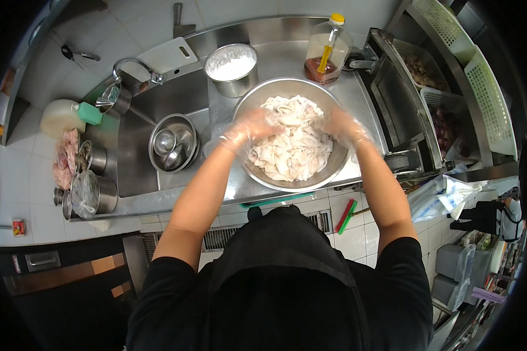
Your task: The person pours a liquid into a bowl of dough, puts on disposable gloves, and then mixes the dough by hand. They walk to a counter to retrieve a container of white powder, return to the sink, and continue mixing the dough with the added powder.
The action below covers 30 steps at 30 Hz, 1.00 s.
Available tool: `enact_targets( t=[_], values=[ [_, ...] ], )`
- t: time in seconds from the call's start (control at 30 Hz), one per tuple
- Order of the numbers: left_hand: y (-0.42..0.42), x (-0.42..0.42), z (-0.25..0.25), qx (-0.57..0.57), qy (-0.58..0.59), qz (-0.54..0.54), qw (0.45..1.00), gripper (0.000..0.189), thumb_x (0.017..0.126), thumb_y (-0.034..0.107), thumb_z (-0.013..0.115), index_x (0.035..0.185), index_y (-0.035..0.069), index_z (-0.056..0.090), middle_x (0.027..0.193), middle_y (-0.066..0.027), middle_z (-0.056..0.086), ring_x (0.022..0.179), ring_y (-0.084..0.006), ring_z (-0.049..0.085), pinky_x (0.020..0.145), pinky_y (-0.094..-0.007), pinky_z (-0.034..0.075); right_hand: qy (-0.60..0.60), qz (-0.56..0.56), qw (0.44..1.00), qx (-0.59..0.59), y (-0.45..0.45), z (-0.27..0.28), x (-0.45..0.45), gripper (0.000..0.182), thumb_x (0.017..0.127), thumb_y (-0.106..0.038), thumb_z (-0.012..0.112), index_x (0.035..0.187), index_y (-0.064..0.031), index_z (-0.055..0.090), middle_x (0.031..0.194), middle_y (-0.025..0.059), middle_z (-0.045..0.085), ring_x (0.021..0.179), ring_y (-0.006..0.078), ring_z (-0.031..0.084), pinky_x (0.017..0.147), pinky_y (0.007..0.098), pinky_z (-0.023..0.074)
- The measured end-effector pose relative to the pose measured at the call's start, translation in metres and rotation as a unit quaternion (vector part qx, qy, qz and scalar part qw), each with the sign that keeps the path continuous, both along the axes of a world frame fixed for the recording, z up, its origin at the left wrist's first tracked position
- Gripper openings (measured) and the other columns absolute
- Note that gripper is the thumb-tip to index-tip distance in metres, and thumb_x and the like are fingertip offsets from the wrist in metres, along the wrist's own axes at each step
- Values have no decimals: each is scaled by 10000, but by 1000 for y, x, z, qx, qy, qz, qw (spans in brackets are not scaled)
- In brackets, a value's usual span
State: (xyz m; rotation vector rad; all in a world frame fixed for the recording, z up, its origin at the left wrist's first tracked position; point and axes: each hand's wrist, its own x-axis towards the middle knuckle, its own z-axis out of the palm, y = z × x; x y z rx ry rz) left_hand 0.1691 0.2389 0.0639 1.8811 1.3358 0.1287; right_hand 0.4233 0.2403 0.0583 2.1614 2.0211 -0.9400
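Observation:
A large steel bowl [293,186] stands on the steel counter in front of me, filled with pale, floury-looking strips of raw food [290,153]. My left hand [254,127], in a clear plastic glove, is at the left side of the heap, its fingers blurred. On the right side of the heap is my right hand [342,125], gloved the same way and also blurred. Whether either hand grips any strips cannot be made out. Behind the bowl at the left is a steel pot [232,83] of white powder [232,68]. A clear plastic jug [327,52] with a yellow cap holds some reddish contents.
Left of the bowl is a sink [131,158] holding nested steel bowls [173,142], with a faucet [134,61] behind. Pots [107,195] and raw meat [66,160] sit at the far left. A wheeled rack [391,105] with baskets stands right. A person [496,217] is far right.

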Motion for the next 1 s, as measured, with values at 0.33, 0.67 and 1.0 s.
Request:
enact_targets(
  t=[0.33, 0.67, 1.0],
  values=[
    [-24, 38, -64, -47, -322, 212, 921, 616, 844, 481, 680, 1164, -40, 610, 1060, -214, 668, 957, -285, 656, 783, -394, 521, 616, -30, 782, -94, -30, -71, -56, 638, 829, -296, 717, 1311, 57, 492, 1223, 189, 601, 1120, 237, 567, 985, 319, 429],
    [31, 25, -106, 122, 53, 267, 954, 839, 871, 583, 561, 1457, 25, 343, 1424, -296, 403, 1341, -422, 378, 1106, -457, 314, 182, -52, 973, 135, 36, -61, -45, 636, 877, -515, 591, 1194, 36, 614, 1181, 291, 609, 1170, 377, 569, 995, 407, 429],
    [16, 15, -76, 150, -80, 169, 971, 400, 944, 409, 525, 986, 52, 700, 894, -219, 674, 865, -327, 659, 859, -404, 468, 132, -47, 990, 36, 39, -22, -45, 667, 892, -520, 558, 1306, 2, 533, 1315, 244, 545, 1275, 336, 492, 1055, 384, 377]
  ],
)
